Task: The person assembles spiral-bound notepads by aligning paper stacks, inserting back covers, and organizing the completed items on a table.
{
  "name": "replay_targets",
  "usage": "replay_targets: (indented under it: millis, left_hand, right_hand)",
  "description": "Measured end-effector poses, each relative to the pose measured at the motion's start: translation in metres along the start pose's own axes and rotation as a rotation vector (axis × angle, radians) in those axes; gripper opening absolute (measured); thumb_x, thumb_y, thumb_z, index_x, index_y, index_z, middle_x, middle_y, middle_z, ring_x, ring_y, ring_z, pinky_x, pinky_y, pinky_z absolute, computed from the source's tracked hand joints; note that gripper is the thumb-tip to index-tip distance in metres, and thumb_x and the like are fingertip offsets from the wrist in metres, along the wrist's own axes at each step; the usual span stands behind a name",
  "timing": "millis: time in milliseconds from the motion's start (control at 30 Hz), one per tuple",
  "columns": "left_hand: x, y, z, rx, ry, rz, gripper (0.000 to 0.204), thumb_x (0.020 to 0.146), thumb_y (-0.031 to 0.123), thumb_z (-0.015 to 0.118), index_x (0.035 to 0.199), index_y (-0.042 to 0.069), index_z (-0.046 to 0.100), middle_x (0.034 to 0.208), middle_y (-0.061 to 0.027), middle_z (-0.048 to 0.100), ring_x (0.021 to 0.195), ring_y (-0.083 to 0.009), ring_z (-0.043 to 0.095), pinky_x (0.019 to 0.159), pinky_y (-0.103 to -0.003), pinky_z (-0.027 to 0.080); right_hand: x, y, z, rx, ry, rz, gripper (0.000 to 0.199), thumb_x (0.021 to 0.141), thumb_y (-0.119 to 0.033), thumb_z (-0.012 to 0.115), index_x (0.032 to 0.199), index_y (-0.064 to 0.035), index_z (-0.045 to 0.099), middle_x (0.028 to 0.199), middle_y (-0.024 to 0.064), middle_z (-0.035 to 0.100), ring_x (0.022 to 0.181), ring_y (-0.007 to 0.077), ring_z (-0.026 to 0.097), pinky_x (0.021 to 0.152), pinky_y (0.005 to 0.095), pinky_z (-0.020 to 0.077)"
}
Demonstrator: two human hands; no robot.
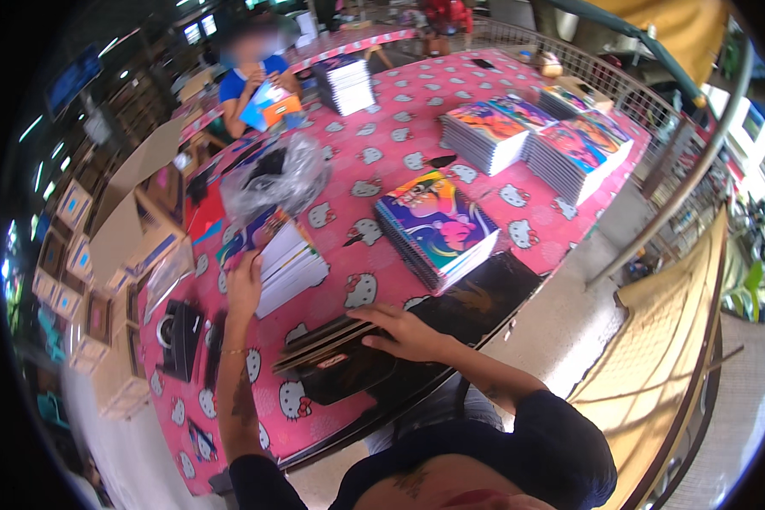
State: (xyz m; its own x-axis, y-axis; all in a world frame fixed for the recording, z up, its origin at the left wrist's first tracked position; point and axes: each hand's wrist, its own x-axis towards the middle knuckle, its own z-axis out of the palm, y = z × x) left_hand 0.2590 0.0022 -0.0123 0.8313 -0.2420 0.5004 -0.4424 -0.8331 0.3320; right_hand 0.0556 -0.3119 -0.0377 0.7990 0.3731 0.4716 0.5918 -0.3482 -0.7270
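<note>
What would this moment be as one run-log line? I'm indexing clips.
left hand: on notebook stack | right hand: on brown boards | table: pink

Long table [382,161] w/ pink cat-print cloth. On it: stacks of colourful notebooks [438,225], more stacks [535,132] at far right, white-edged pile [285,259], crumpled clear plastic bag [276,178], dark flat folders [357,357] near front edge, black tape dispenser [178,336] at left.
</note>
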Motion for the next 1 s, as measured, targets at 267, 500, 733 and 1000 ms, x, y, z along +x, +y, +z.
replay_targets:
  millis: [267, 500, 733, 1000]
  left_hand:
    - [-0.006, 0.010, 0.004, -0.109, 0.020, 0.227, 0.027, 0.090, 0.011, 0.071, 0.115, 0.002, 0.068, 0.115, -0.0218, 0.070, 0.107, -0.0392, 0.068, 0.092, -0.042, 0.054]
    - [-0.001, -0.003, 0.007, -0.171, -0.024, 0.122, 0.028, 0.093, 0.015, 0.070, 0.118, 0.003, 0.071, 0.121, -0.0199, 0.070, 0.114, -0.0330, 0.068, 0.094, -0.037, 0.054]
    - [0.001, 0.003, 0.004, -0.192, -0.063, 0.011, 0.025, 0.093, 0.013, 0.069, 0.116, 0.002, 0.071, 0.121, -0.0207, 0.070, 0.110, -0.0336, 0.070, 0.092, -0.039, 0.055]
    - [-0.004, 0.011, -0.001, -0.117, -0.026, 0.080, 0.024, 0.096, 0.017, 0.065, 0.117, 0.006, 0.068, 0.108, -0.0216, 0.071, 0.096, -0.0385, 0.071, 0.082, -0.042, 0.055]
  right_hand:
    - [-0.004, -0.005, 0.001, -0.006, 0.032, 0.022, 0.059, 0.096, -0.019, 0.065, 0.151, -0.0148, 0.041, 0.132, 0.0173, 0.056, 0.118, 0.0375, 0.057, 0.102, 0.0430, 0.0476]
    - [-0.005, -0.003, 0.004, -0.023, 0.042, 0.047, 0.059, 0.095, -0.017, 0.067, 0.149, -0.0138, 0.044, 0.134, 0.0140, 0.056, 0.119, 0.0342, 0.059, 0.101, 0.0413, 0.0503]
    - [-0.005, -0.002, 0.004, 0.002, 0.052, 0.054, 0.059, 0.094, -0.017, 0.068, 0.149, -0.0152, 0.045, 0.135, 0.0130, 0.056, 0.121, 0.0333, 0.059, 0.102, 0.0408, 0.0500]
    - [-0.004, -0.002, 0.005, 0.044, 0.036, 0.072, 0.060, 0.095, -0.018, 0.067, 0.150, -0.0160, 0.043, 0.133, 0.0170, 0.055, 0.119, 0.0376, 0.058, 0.103, 0.0430, 0.0474]
